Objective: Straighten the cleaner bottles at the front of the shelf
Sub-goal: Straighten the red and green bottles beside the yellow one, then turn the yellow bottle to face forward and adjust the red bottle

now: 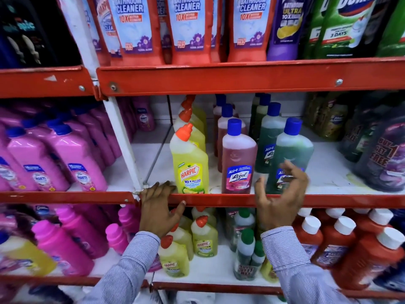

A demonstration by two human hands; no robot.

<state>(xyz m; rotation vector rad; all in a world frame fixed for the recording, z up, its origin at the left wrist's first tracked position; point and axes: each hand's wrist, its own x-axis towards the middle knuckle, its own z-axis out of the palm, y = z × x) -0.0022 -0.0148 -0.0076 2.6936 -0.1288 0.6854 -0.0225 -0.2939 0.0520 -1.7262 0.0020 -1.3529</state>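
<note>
Cleaner bottles [238, 159] upright at shelf front, labels fwd.

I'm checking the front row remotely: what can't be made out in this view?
- Head view: green bottle label, hidden behind the blurred right hand.
- Whether that hand touches the bottle: motion blur.
- Rear bottles behind the yellow Harpic bottle and pink Lizol bottle: mostly blocked by the front ones.

Red bathroom-cleaner pouches [188, 29] on the top shelf; pink plastic bottles [76, 159] left; white-capped red bottles [341, 244] bottom right.
</note>
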